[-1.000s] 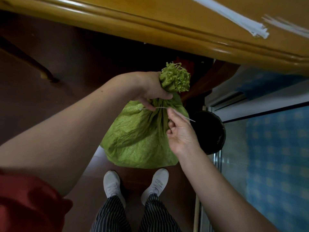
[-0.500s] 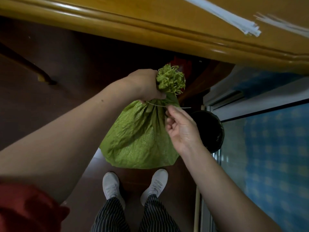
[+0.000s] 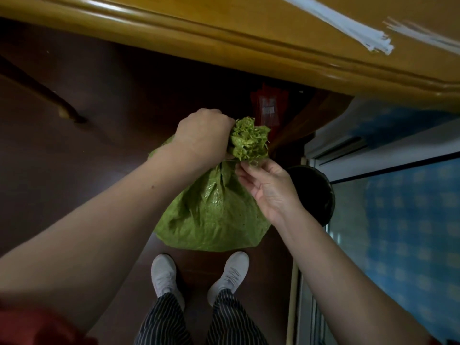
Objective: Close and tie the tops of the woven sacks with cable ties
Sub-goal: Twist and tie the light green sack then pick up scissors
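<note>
The left hand (image 3: 202, 135) is clenched around the gathered neck of a crinkled green woven sack (image 3: 214, 207), whose frayed top (image 3: 249, 140) fans out just beside the knuckles while the full body hangs below, above the person's two white shoes (image 3: 199, 276) on the dark floor. The right hand (image 3: 268, 188) is at the neck from the other side, fingertips pinched at what seems to be a thin pale cable tie (image 3: 232, 159), though the strip is too fine to see clearly. A bundle of white cable ties (image 3: 348, 28) lies on the glossy wooden worktop (image 3: 224, 26) above, well apart from both hands.
</note>
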